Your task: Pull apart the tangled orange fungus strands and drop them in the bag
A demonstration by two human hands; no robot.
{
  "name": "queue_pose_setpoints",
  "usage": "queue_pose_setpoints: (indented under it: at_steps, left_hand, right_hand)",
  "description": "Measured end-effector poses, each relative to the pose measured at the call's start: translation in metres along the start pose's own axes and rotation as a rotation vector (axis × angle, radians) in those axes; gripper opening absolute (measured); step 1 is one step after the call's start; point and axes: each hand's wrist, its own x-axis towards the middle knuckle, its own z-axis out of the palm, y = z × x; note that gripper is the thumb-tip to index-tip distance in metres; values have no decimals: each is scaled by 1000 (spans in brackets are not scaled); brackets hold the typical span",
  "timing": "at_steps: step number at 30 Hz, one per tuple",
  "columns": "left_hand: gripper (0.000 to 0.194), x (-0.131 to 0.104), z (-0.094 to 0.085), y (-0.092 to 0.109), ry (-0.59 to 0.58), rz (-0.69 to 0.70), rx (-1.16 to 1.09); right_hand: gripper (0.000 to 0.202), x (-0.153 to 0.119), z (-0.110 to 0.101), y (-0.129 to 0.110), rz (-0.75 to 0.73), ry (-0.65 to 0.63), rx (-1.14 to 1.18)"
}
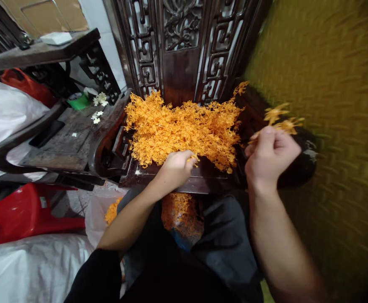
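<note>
A wide heap of orange artificial flower sprigs covers most of the dark wooden chair seat. At the heap's front edge is my left hand, its fingers pinched on a small orange flower piece. My right hand is raised over the chair's right arm, apart from the heap. It is closed around orange flower sprigs, whose tips stick out above the fist. The stems inside the fist are hidden.
Behind the heap rises the carved chair back. To the left, another wooden chair carries green tape and white flower pieces. A clear bag of orange pieces sits between my legs, near a red plastic stool.
</note>
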Motion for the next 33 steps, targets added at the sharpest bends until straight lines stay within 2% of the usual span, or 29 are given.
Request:
queue_pose_setpoints:
  at_steps: [1,3,5,7,10,14,16,18,20,21,23,25,26,29,33]
  left_hand:
    - [21,3,-1,-4,0,-27,-114]
    - [22,9,-4,-9,-17,-66,-443]
    - [26,12,-8,-8,-56,-91,-769]
    - [31,12,-10,-5,-106,-100,-970]
    - [34,9,-5,0,-97,-98,-1047]
    - [29,17,6,-1,82,-152,-1100]
    - [22,27,1,-6,229,-169,-1131]
    - [15,36,-12,-12,427,-151,-1134]
    - [12,40,-25,-18,527,-124,-1104]
    - [11,39,-29,-19,490,-114,-1060]
    - [16,31,-28,-18,314,-82,-894]
    - [21,21,-19,-13,149,-10,-612]
    - [22,16,-13,-10,110,37,-451]
    - [27,8,-2,-1,98,132,-67]
    - [36,10,0,3,80,97,111]
  right_hand:
    - [42,-2,-1,-2,63,-60,84]
    - [39,-12,3,-12,129,-291,194]
    - [40,-23,10,-26,102,-493,190]
    - [43,-29,18,-37,51,-574,154]
    - [45,-31,26,-43,6,-605,149]
    - [45,-32,27,-49,-111,-590,217]
    - [45,-36,25,-56,-208,-599,299]
    - [44,-39,21,-61,-266,-622,388]
    - [43,-39,18,-61,-259,-686,419]
    - [43,-38,17,-59,-222,-737,409]
    - [43,-34,17,-52,-98,-876,367]
    - [41,-31,19,-45,48,-1006,335]
    - [39,-31,21,-42,103,-1049,322]
    - [32,-33,25,-38,193,-1124,261]
    - [30,-38,29,-42,294,-1152,196]
